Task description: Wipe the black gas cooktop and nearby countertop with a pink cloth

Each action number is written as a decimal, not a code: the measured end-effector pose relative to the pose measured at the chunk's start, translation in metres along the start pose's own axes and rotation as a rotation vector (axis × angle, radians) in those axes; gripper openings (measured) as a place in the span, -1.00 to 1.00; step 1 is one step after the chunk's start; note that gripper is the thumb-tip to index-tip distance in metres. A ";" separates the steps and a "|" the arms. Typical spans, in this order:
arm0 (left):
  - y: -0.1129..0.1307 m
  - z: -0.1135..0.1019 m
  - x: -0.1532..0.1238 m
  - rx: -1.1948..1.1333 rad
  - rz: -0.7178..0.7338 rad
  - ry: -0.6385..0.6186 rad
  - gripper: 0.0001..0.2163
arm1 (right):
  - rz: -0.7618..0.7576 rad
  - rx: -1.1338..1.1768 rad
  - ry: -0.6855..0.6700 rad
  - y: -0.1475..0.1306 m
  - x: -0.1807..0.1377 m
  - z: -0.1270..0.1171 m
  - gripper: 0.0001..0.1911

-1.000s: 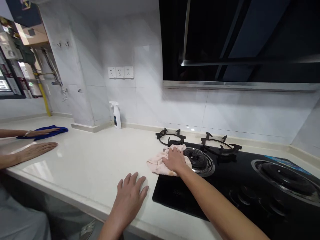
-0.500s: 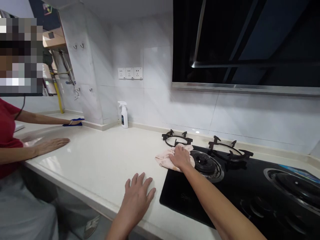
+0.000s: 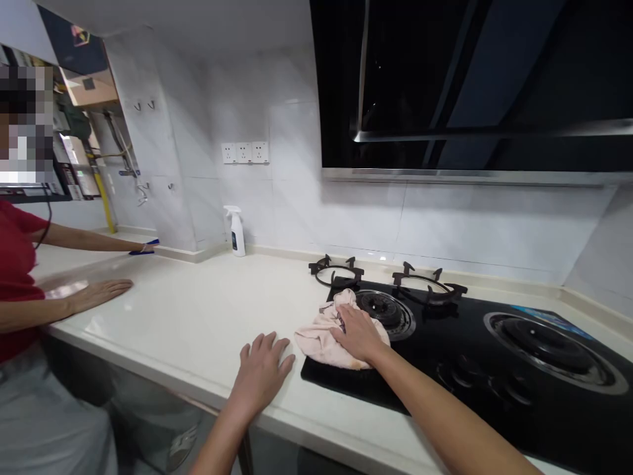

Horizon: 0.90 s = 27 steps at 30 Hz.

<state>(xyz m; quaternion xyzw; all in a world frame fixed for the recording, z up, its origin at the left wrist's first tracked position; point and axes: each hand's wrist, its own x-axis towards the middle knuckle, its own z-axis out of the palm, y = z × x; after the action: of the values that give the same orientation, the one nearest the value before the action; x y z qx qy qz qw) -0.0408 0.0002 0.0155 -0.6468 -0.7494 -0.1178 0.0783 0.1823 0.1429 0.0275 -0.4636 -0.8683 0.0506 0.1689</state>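
Observation:
My right hand (image 3: 357, 333) presses a pale pink cloth (image 3: 319, 340) down on the left part of the black glass gas stove (image 3: 341, 379), its fingers curled into the fabric. The cloth is bunched and overlaps the stove's left edge onto the white countertop (image 3: 198, 310). Just behind the hand lies the left burner (image 3: 386, 313), bare of its pot support. To the left, my left hand (image 3: 262, 369) rests palm down by the counter's front edge with fingers spread and nothing in it.
Two black pot supports, a left one (image 3: 338, 282) and a right one (image 3: 435, 298), lie behind the burners. A white spray bottle (image 3: 237, 234) stands against the wall. On the left, a co-worker in red holds a blue cloth (image 3: 143, 250). A range hood (image 3: 475, 177) overhangs the stove.
My right hand has drawn the cloth nearer over the stove's left side, and the cloth lies more spread. My left hand stays on the counter. The view has shifted slightly right.

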 end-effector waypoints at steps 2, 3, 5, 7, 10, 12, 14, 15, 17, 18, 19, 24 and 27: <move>-0.001 0.000 0.001 0.003 -0.002 -0.007 -0.64 | -0.005 0.006 0.005 0.006 -0.019 -0.004 -0.31; -0.001 0.000 0.001 0.003 -0.003 -0.010 -0.63 | 0.000 0.007 0.009 0.009 -0.028 -0.006 -0.31; 0.000 -0.001 0.001 0.006 -0.004 -0.008 -0.64 | 0.023 0.006 0.024 0.015 -0.046 -0.009 -0.32; 0.001 -0.003 0.001 0.014 -0.005 -0.004 -0.64 | 0.063 -0.002 0.043 0.022 -0.061 -0.011 -0.32; 0.002 -0.005 0.001 0.023 -0.004 -0.001 -0.64 | 0.140 -0.025 0.069 0.031 -0.079 -0.014 -0.30; 0.003 -0.006 0.001 0.024 -0.002 0.003 -0.64 | 0.188 -0.045 0.081 0.037 -0.087 -0.015 -0.29; 0.002 -0.006 0.000 0.026 0.002 0.008 -0.64 | 0.226 -0.064 0.092 0.043 -0.091 -0.016 -0.28; 0.002 -0.005 0.000 0.029 0.005 0.010 -0.64 | 0.245 -0.073 0.097 0.046 -0.092 -0.016 -0.27; 0.001 -0.005 0.000 0.033 0.011 0.014 -0.65 | 0.285 -0.089 0.112 0.053 -0.092 -0.015 -0.25; 0.001 -0.005 0.000 0.033 0.014 0.018 -0.65 | 0.305 -0.097 0.121 0.057 -0.092 -0.015 -0.24; 0.000 -0.004 0.000 0.029 0.016 0.019 -0.65 | 0.324 -0.104 0.130 0.061 -0.092 -0.015 -0.23; -0.001 -0.002 0.001 0.013 0.021 0.014 -0.65 | 0.381 -0.124 0.156 0.077 -0.084 -0.016 -0.25; -0.002 0.000 0.003 0.026 0.015 0.015 -0.64 | 0.406 -0.125 0.178 0.083 -0.074 -0.018 -0.28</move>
<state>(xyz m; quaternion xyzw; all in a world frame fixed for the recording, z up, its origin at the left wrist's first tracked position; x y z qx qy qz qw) -0.0430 0.0025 0.0158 -0.6505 -0.7453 -0.1122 0.0934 0.2918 0.1282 0.0055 -0.6409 -0.7404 -0.0114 0.2024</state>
